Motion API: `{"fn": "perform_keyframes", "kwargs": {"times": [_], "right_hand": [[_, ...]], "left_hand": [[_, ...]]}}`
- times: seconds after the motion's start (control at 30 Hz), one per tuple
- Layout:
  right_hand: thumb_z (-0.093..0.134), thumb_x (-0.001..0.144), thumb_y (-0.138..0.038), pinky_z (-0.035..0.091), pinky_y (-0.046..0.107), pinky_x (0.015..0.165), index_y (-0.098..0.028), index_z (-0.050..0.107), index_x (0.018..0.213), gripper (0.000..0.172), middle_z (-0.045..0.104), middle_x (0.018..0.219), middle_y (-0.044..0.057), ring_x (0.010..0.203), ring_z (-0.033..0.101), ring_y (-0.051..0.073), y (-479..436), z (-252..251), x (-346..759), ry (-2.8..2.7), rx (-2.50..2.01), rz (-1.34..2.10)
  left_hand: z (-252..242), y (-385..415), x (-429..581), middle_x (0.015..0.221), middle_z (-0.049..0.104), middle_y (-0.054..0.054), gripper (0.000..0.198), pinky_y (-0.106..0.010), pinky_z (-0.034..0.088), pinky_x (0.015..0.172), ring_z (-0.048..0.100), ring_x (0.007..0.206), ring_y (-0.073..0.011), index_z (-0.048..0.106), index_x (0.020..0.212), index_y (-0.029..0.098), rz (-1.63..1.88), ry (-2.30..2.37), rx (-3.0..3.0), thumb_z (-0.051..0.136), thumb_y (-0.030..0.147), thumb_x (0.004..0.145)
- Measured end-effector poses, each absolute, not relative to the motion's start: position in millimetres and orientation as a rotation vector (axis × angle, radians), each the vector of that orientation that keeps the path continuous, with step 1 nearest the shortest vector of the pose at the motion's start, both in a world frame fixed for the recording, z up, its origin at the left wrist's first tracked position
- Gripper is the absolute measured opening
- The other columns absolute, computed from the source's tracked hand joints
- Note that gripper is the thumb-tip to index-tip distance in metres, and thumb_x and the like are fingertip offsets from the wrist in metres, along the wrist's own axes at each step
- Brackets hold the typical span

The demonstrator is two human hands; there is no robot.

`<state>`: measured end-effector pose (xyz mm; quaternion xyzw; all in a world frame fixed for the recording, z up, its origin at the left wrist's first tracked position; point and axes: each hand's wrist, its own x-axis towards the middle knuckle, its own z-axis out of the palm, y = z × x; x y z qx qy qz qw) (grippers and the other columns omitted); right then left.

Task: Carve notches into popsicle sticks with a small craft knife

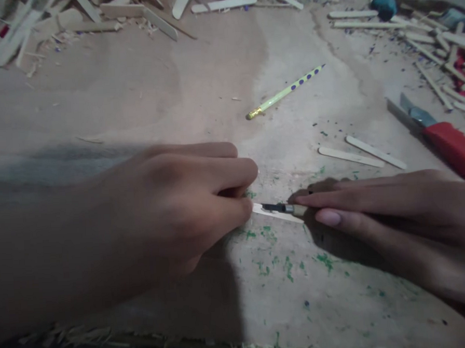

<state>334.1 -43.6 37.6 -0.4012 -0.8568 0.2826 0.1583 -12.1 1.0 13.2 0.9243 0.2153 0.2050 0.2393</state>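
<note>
My left hand [187, 197] is closed, its thumb and bent fingers pinching the left end of a thin pale wooden stick [283, 216] against the tabletop. That end of the stick is hidden under the fingers. In my right hand [390, 217] I grip a craft knife [299, 210] like a pen, with its dark blade and metal collar pointing left. The blade lies on or just above the stick; contact is hard to tell. Green shavings [288, 268] are scattered on the wood around both hands.
A yellow-green pencil with purple dots [283, 92] lies beyond my hands. Two short wooden sticks [350, 157] rest near a red-handled cutting tool [453, 147] at the right. Piles of wooden sticks [223, 5] line the far side. Shavings [89, 336] gather along the near edge.
</note>
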Motion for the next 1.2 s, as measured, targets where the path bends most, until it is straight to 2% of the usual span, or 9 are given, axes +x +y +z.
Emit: {"fn": "perform_keyframes", "kwargs": {"times": [0.07,0.23,0.3,0.4,0.5,0.83,1.0,1.1,1.2], "right_hand": [[0.071,0.134,-0.026,0.075,0.025,0.066,-0.032,0.095,0.135,0.025,0.100,0.111,-0.001,0.090,0.097,0.021,-42.4,38.1,334.1,-2.371,-1.140,0.943],[0.076,0.131,-0.025,0.085,0.031,0.092,-0.028,0.095,0.141,0.023,0.101,0.129,0.003,0.116,0.101,0.028,-44.1,36.8,336.4,-2.355,-1.113,0.860],[0.072,0.132,-0.025,0.084,0.030,0.087,-0.028,0.093,0.143,0.024,0.101,0.134,0.004,0.118,0.101,0.027,-44.5,37.6,337.7,-2.406,-1.097,0.797],[0.063,0.135,-0.021,0.075,0.030,0.066,-0.028,0.087,0.148,0.029,0.100,0.124,0.004,0.097,0.099,0.022,-45.8,37.9,339.6,-2.525,-1.030,0.723],[0.070,0.133,-0.019,0.064,0.032,0.054,-0.030,0.084,0.156,0.029,0.098,0.120,0.002,0.081,0.093,0.019,-49.8,35.9,341.2,-2.561,-1.012,0.626],[0.064,0.132,-0.015,0.080,0.023,0.085,-0.021,0.093,0.137,0.029,0.101,0.120,0.004,0.098,0.099,0.020,-47.4,42.9,324.5,-2.440,-1.122,0.873],[0.062,0.131,-0.014,0.073,0.021,0.068,-0.022,0.094,0.120,0.035,0.099,0.108,0.004,0.081,0.094,0.019,-44.7,50.0,321.7,-2.429,-1.135,0.928],[0.063,0.133,-0.020,0.068,0.022,0.060,-0.024,0.089,0.103,0.039,0.097,0.102,0.004,0.084,0.095,0.020,-43.2,49.7,322.3,-2.473,-1.126,0.928],[0.066,0.132,-0.017,0.073,0.023,0.069,-0.023,0.091,0.123,0.027,0.098,0.110,0.004,0.090,0.096,0.019,-44.2,43.8,327.0,-2.510,-1.082,0.882]], "left_hand": [[12.9,0.3,-11.5,0.097,0.065,0.003,0.044,-0.032,0.043,0.067,0.064,0.085,-0.0137,0.069,0.086,0.020,0.567,0.598,2.530,0.053,0.002,0.122],[10.8,-0.3,-10.8,0.098,0.065,0.003,0.046,-0.033,0.048,0.067,0.063,0.083,-0.0135,0.069,0.087,0.021,0.539,0.592,2.541,0.047,-0.002,0.120],[10.0,-0.1,-11.4,0.099,0.066,0.002,0.041,-0.033,0.050,0.066,0.065,0.082,-0.0143,0.067,0.087,0.021,0.546,0.592,2.556,0.053,-0.002,0.118],[9.2,0.1,-11.9,0.098,0.065,0.002,0.039,-0.031,0.048,0.065,0.066,0.082,-0.0132,0.065,0.086,0.021,0.544,0.598,2.578,0.055,0.001,0.118],[9.2,-0.1,-11.7,0.097,0.062,0.003,0.043,-0.029,0.044,0.066,0.063,0.082,-0.0118,0.065,0.086,0.020,0.529,0.608,2.594,0.047,0.001,0.120],[10.1,0.2,-9.1,0.097,0.056,0.003,0.050,-0.032,0.043,0.068,0.058,0.083,-0.0119,0.064,0.086,0.020,0.543,0.583,2.558,0.047,0.007,0.132],[11.9,-5.8,-8.5,0.094,0.060,0.004,0.060,-0.028,0.050,0.071,0.056,0.078,-0.0121,0.077,0.094,0.022,0.542,0.725,2.628,0.040,0.021,0.141],[13.5,-7.6,-8.8,0.094,0.059,0.004,0.060,-0.029,0.050,0.071,0.055,0.077,-0.0120,0.079,0.094,0.022,0.542,0.675,2.641,0.042,0.020,0.140],[14.5,-9.4,-8.0,0.095,0.059,0.003,0.055,-0.032,0.050,0.073,0.055,0.079,-0.0128,0.079,0.093,0.021,0.536,0.667,2.637,0.048,0.013,0.137]]}}
